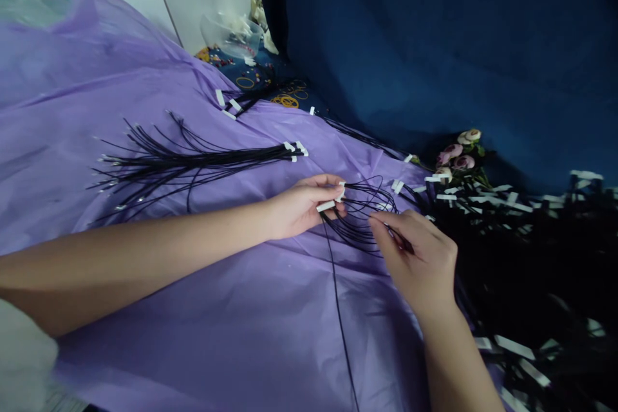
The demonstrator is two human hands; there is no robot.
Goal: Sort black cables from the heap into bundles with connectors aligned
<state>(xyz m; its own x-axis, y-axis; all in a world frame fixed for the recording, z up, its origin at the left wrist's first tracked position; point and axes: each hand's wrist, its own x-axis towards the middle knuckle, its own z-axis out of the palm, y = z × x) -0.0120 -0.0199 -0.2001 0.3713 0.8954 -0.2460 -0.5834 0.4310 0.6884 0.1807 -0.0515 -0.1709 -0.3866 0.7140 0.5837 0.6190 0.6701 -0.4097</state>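
Thin black cables (360,230) with white connectors (326,206) at their ends stretch between my two hands. My left hand (309,203) pinches the connector end, thumb on top. Closed around the other part of the cables is my right hand (420,257), its thumb and forefinger pressed together. One single cable (338,302) hangs away from the bunch toward the bottom of the view. Left of my hands, a bundle of black cables (203,159) lies on the purple cloth (251,335), its white connectors pointing right and its loose ends fanned out.
A large heap of black cables with white connectors (512,206) fills the right side. Pink artificial flowers (452,154) lie by the dark blue curtain (434,45). Yellow rubber bands (286,101), another cable bunch (248,100) and a clear plastic bowl (236,38) are farther back.
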